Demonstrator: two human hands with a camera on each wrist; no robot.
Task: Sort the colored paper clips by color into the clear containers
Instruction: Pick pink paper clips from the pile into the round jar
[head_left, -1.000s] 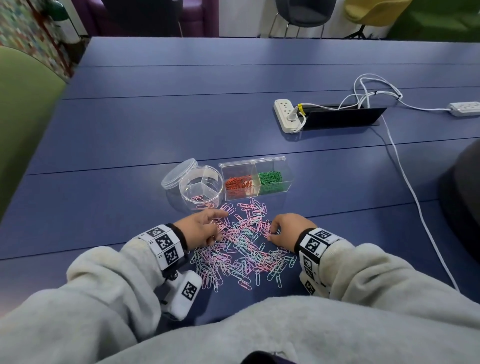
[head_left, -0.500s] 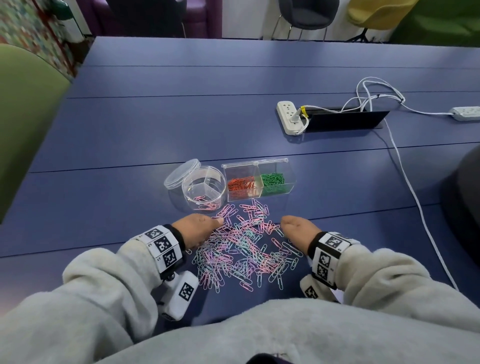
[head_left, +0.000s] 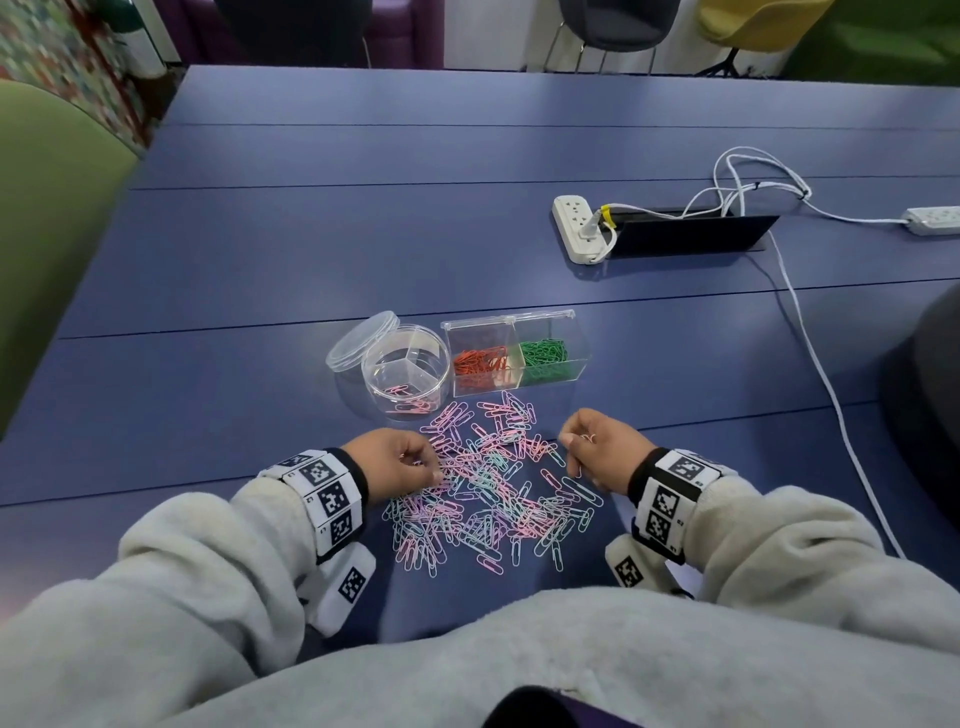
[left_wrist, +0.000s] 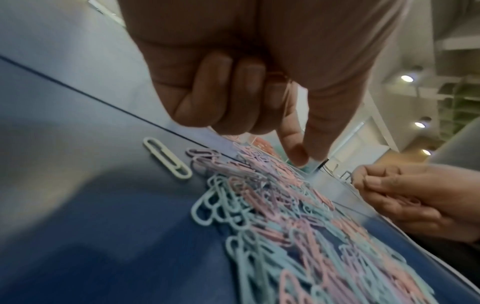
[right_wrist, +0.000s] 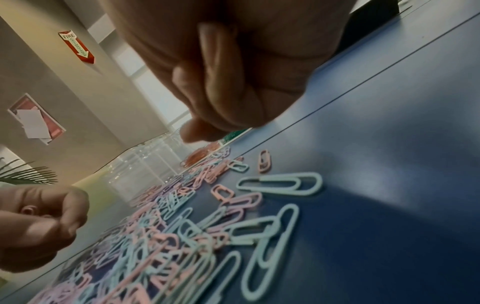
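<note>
A loose heap of pastel pink, light-blue and lilac paper clips (head_left: 488, 493) lies spread on the dark blue surface (head_left: 311, 249) in front of the person. At the heap's left edge the left hand (head_left: 400, 462) has its outer fingers curled in, while forefinger and thumb reach down to the clips; the left wrist view shows pink clips tucked in its curled fingers (left_wrist: 233, 90). Beyond the heap stands a round clear plastic container (head_left: 408, 376) with inner dividers and a few pink clips in its near compartment, its clear round lid (head_left: 358, 340) leaning against its left side. Touching it on the right is a rectangular clear plastic box (head_left: 514, 353) with two compartments: orange clips on the left, green clips on the right. At the heap's right edge the right hand (head_left: 602, 449) is clenched around a few pink clips, raised just above the surface. Far right, well apart, a white power strip (head_left: 576, 228) and white cables (head_left: 810, 332).
</note>
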